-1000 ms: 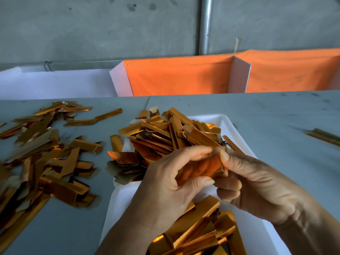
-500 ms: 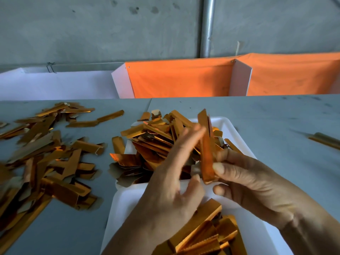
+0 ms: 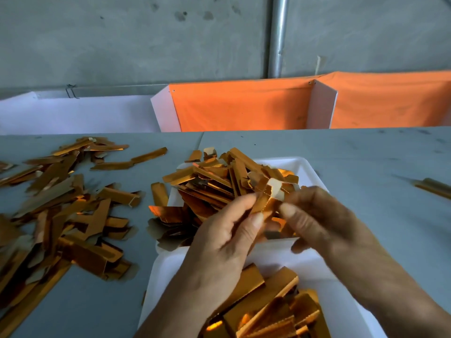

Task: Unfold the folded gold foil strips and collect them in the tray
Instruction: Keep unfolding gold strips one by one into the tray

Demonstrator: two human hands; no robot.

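A white tray (image 3: 306, 164) lies in the middle of the grey table. Its far end holds a heap of gold foil strips (image 3: 214, 181) and its near end holds another pile of strips (image 3: 266, 308). Above the tray's middle, my left hand (image 3: 224, 242) and my right hand (image 3: 317, 220) both pinch one small gold foil strip (image 3: 269, 198). The strip's pale underside shows at its upper end. My fingers cover its lower part.
A wide scatter of gold strips (image 3: 56, 211) covers the table on the left. One lone strip (image 3: 432, 186) lies at the right edge. Orange and white partition boards (image 3: 241, 106) stand along the table's far side before a concrete wall with a metal pipe (image 3: 278, 35).
The strip stood upright in my right hand half a second ago. Now both hands pinch it between them, and its pale inner side shows.
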